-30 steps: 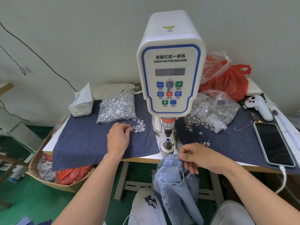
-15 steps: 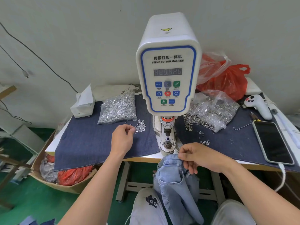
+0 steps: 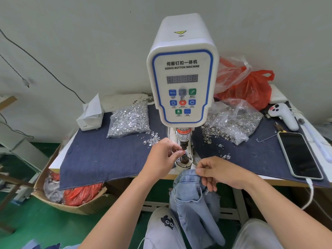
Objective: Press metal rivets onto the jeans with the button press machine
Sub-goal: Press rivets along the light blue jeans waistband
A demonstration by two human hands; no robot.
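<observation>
The white servo button machine [image 3: 182, 72] stands at the middle of the table, its punch above a spring-loaded lower die [image 3: 185, 156]. My left hand [image 3: 161, 157] pinches a small metal rivet [image 3: 180, 151] between thumb and fingertips right at the top of that die. My right hand [image 3: 217, 172] grips the waistband edge of light blue jeans [image 3: 192, 196], which hang from the table's front edge down over my lap. A small pile of loose rivets [image 3: 151, 139] lies left of the machine.
A clear bag of silver rivets [image 3: 130, 121] sits back left beside a white tissue box [image 3: 90, 115]. Another bag of metal rings [image 3: 231, 123], a red plastic bag [image 3: 251, 88], a white handheld controller [image 3: 283, 116] and a phone [image 3: 299, 155] lie to the right. A cardboard box [image 3: 71, 196] stands under the table's left end.
My left hand has left the loose rivet pile and moved right to the lower die with a rivet pinched in it. My right hand still holds the jeans in place.
</observation>
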